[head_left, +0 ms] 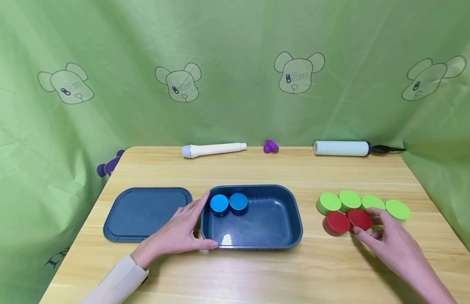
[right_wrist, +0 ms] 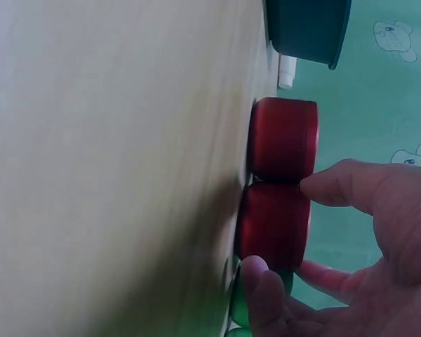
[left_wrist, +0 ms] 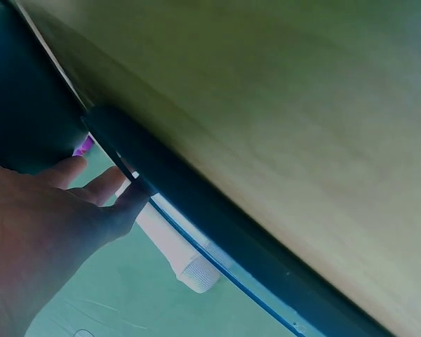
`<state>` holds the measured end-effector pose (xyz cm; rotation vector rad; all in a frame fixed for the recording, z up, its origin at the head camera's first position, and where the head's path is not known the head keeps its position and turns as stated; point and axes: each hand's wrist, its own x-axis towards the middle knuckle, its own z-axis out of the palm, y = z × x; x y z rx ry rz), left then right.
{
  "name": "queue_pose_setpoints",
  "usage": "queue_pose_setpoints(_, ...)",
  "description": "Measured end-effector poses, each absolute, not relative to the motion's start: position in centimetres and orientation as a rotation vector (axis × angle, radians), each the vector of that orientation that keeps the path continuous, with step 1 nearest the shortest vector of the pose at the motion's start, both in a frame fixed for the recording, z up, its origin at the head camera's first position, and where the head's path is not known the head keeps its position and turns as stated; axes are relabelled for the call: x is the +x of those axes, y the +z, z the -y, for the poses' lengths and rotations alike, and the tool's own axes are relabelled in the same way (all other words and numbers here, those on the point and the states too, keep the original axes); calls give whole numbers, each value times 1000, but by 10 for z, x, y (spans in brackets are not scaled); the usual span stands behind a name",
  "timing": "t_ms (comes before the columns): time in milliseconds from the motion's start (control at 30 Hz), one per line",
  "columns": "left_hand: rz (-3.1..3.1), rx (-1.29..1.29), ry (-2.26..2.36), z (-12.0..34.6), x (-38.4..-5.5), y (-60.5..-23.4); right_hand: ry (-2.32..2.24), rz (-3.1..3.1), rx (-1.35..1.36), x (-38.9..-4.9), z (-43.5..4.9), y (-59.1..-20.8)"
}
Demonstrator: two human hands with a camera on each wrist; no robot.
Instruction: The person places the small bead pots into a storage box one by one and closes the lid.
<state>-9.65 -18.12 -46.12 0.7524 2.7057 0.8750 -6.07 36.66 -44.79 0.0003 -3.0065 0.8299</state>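
In the head view, my left hand (head_left: 181, 228) rests at the left end of a dark blue plastic box (head_left: 258, 228). Its thumb lies at the front rim and its straight fingers reach the back left corner. Two blue round tins (head_left: 219, 204) stand inside the box, side by side at the back left. Over on the right, my right hand (head_left: 391, 238) has thumb and fingers on either side of a red round tin (head_left: 359, 219) and pinches it. A second red tin (right_wrist: 284, 139) stands right beside that one on the table.
Several green round tins (head_left: 329, 202) stand in a row just behind the red ones. A flat blue lid (head_left: 147, 215) lies left of the box. Along the back edge are a white microphone (head_left: 216, 149), a small purple object (head_left: 271, 146) and a pale hand pump (head_left: 343, 148).
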Motion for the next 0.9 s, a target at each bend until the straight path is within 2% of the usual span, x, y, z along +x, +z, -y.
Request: queue_pose_setpoints(900, -2707, 737, 883, 180, -95, -459, 834, 3039, -129, -59, -371, -443)
